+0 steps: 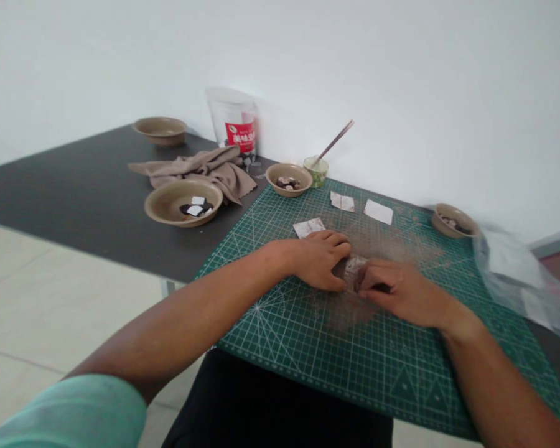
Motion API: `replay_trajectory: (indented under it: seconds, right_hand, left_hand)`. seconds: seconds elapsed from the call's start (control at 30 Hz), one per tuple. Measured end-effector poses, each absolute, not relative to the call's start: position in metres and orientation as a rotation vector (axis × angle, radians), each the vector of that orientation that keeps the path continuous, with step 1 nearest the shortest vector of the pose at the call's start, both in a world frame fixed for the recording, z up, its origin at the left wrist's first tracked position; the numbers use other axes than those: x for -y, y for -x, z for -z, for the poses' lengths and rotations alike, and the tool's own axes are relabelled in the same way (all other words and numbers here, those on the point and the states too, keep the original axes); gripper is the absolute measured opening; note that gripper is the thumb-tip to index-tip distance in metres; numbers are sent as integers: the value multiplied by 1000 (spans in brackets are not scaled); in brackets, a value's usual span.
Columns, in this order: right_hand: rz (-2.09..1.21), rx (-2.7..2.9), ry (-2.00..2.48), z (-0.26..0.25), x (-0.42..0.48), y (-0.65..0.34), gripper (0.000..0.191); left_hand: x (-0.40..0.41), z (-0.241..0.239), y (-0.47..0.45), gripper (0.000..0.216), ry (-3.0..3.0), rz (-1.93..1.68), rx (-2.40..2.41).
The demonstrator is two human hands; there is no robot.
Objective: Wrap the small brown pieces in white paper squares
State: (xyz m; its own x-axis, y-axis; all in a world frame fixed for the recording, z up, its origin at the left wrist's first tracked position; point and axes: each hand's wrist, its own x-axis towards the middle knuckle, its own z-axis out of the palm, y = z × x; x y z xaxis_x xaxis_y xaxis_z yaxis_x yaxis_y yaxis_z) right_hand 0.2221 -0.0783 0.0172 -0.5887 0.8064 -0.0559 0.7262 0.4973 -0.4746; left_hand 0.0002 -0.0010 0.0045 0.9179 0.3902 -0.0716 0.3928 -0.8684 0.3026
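Note:
A small white sheet smeared with brown (354,272) lies on the green cutting mat (280,330) between my hands. My left hand (322,258) presses down at the sheet's left edge, thumb and fingers bent around it. Over its right side is my right hand (399,289), slightly blurred, fingers closed in a pinch; whatever they hold is hidden. Another brown-marked sheet (308,227) sticks out beyond my left fingers. Brown dust (354,314) covers the mat around both hands.
Farther back lie a stained sheet (342,201) and a whiter one (378,212). Bowls with small pieces (289,180) (455,221) (183,204), a cup with a stick (316,171), a cloth (205,168), another bowl (160,130), a labelled pouch (236,124) and a plastic bag (518,274) surround the work area.

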Motion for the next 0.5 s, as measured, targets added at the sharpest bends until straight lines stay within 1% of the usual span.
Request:
replay_trajectory:
  seconds: [0.07,0.17,0.2,0.37,0.43,0.5]
  right_hand:
    - [-614,2521,1344,-15,77,-217,11]
    - [-363,2453,1543,-15,71,-222,11]
    - [-341,2459,1576,-16,71,-226,11]
    - [-631,2562,1386,-18,78,-227,11]
    - [-559,2531,1380,-15,77,-221,11]
    - [-396,2474,1477,-12,73,-219,11]
  left_hand:
    - [1,-4,0,62,-2773,-1,-590]
    - [1,-3,0,60,-2778,-18,-630]
    - [1,-3,0,59,-2772,-14,-639]
    - [2,-4,0,61,-2760,3,-601]
    - [2,-4,0,60,-2771,-2,-599]
    - [2,-3,0,58,-2778,-14,-617]
